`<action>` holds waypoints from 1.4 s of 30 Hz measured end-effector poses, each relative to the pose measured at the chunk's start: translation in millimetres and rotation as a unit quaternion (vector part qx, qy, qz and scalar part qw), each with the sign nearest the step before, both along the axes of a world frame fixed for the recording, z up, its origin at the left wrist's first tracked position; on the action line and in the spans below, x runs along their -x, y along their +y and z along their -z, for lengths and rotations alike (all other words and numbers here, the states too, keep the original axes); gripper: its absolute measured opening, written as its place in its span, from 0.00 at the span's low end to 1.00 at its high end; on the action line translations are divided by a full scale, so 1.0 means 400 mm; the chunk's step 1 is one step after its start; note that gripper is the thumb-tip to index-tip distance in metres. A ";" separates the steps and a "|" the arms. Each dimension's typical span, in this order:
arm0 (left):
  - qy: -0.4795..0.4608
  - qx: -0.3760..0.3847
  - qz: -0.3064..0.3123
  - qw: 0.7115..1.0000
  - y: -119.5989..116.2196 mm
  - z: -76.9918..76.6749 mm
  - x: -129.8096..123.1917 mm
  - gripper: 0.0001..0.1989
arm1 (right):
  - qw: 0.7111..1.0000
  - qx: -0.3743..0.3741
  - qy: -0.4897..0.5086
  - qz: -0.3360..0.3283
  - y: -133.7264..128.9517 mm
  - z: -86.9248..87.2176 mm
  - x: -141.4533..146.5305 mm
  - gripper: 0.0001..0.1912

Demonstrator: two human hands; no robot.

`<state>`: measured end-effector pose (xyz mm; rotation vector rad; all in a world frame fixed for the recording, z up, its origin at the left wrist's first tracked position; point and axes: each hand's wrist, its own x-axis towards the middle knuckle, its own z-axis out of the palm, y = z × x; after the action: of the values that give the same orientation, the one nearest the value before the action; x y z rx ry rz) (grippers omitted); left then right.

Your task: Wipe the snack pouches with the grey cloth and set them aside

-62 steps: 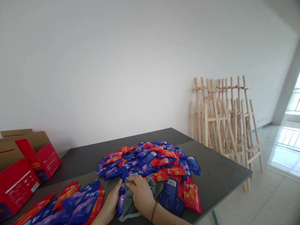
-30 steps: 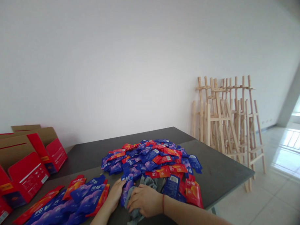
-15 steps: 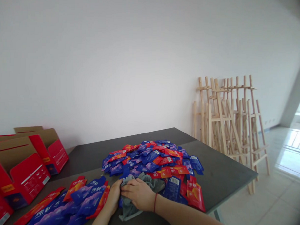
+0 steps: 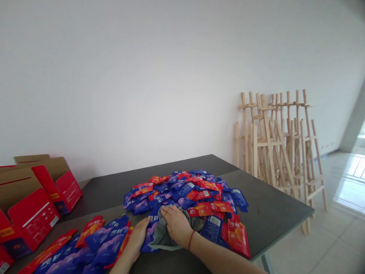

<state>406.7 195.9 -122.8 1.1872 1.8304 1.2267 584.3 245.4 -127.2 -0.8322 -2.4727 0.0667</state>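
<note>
Head view: grey cloth (image 4: 161,234) over a blue pouch (image 4: 149,234)

Blue pouch lies at the near side of a dark table (image 4: 269,210), white lettering and purple pattern showing on its left part; cloth covers the rest. Left hand (image 4: 135,240) grips the pouch's left edge, partly closed (fingertips mostly hidden, so how tight I cannot tell). Right hand (image 4: 176,225), red cord (image 4: 191,240) at the wrist, half curled and palm down, holds the bunched cloth against the pouch, fingers close together.

Just beyond: a broad heap (image 4: 180,189) of red and blue pouches, some backs up with pale barcodes. Its nearer right end spreads beside the cloth; one red pouch (image 4: 239,236) lies by the table's right edge. To the left of the left hand, a smaller overlapping batch (image 4: 99,248), same two colours. Farther left, red boxes (image 4: 32,217), brown inner flaps standing up. Wooden easels (image 4: 268,146) stand clustered by the white wall (image 4: 154,80), right of the table.
</note>
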 end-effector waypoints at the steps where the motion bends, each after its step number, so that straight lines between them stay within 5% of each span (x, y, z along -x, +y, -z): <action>1: 0.036 -0.004 0.005 0.999 0.001 -0.003 0.002 0.15 | 1.000 0.008 0.007 -0.013 -0.002 -0.003 -0.006 0.25; 8: 0.218 0.000 0.023 0.976 0.012 0.010 -0.006 0.22 | 0.980 0.007 -0.098 -0.175 -0.055 -0.023 -0.065 0.25; 16: 0.251 0.048 0.039 0.966 0.004 -0.006 0.003 0.26 | 0.990 0.018 -0.062 -0.124 -0.056 -0.044 -0.058 0.23; 22: 0.254 0.056 0.059 0.964 0.010 -0.008 0.004 0.19 | 0.962 -0.064 -0.126 -0.234 -0.073 -0.033 -0.038 0.20; 29: 0.304 0.049 0.060 0.949 -0.024 -0.023 -0.016 0.22 | 0.995 -0.024 -0.087 -0.039 -0.040 -0.012 -0.042 0.19; 37: 0.525 0.054 0.078 0.846 -0.066 -0.020 -0.099 0.32 | 0.999 0.042 -0.002 -0.013 -0.036 0.010 -0.042 0.21; 40: 0.491 0.055 0.079 0.866 -0.060 -0.032 -0.089 0.30 | 0.998 0.055 0.001 -0.017 -0.034 0.007 -0.047 0.23; 42: 0.385 0.046 0.073 0.919 -0.053 -0.050 -0.066 0.27 | 0.998 0.054 0.017 -0.025 -0.033 0.001 -0.053 0.24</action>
<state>433.3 174.9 -102.6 1.8864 2.2410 0.5990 605.4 232.1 -127.6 -0.8065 -2.4757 0.2326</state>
